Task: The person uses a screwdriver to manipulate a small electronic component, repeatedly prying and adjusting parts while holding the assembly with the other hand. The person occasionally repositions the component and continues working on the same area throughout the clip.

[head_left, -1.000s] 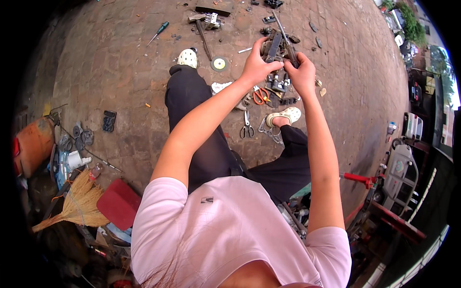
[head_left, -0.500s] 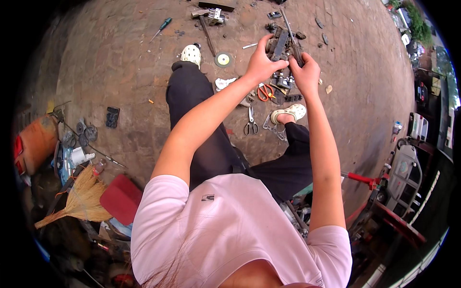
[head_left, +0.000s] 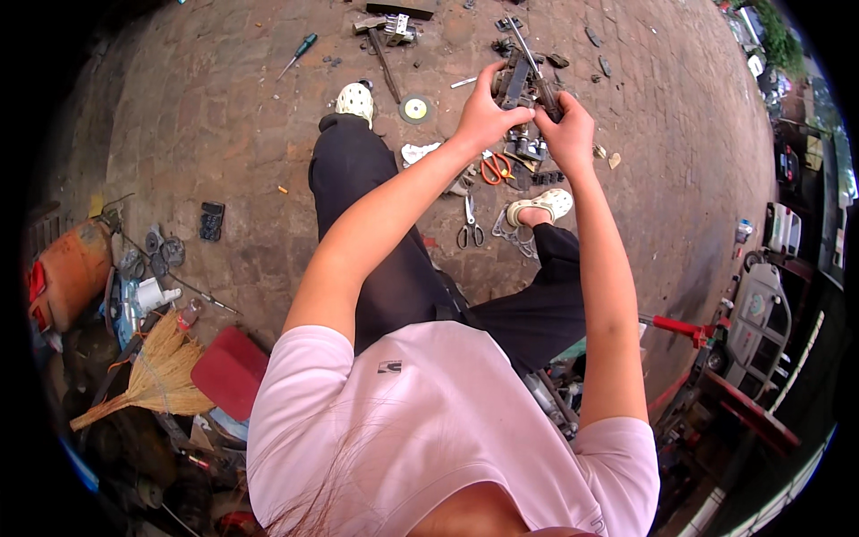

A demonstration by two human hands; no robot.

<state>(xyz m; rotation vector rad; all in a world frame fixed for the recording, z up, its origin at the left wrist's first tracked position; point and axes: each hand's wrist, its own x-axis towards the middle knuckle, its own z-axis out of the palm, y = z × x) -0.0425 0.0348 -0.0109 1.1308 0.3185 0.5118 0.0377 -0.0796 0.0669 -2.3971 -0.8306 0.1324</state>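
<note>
My left hand (head_left: 486, 115) is wrapped against the side of a dark, blocky metal part (head_left: 513, 85), its thumb stretched toward my other hand. In my right hand (head_left: 568, 134), the fingers close round the dark handle of a screwdriver (head_left: 524, 45). The screwdriver's long metal shaft slants up and to the left, away from me, across the part. Whether its tip touches anything I cannot tell. Just below the hands lie more dark metal fittings (head_left: 526, 146) and orange-handled pliers (head_left: 494, 168). Dark-handled scissors (head_left: 470, 228) rest nearer to me on the brick ground.
A hammer (head_left: 385, 67), a cutting disc (head_left: 415, 109) and a green screwdriver (head_left: 301, 52) lie ahead to the left. My shoes (head_left: 355, 104) flank the work. A straw broom (head_left: 161, 371) and an orange tank (head_left: 76, 268) stand at left, a red jack (head_left: 677, 329) at right.
The screwdriver's shaft has swung to the left, with its far end a little lower in view. My right hand has shifted slightly up and left; my left hand stays on the metal part.
</note>
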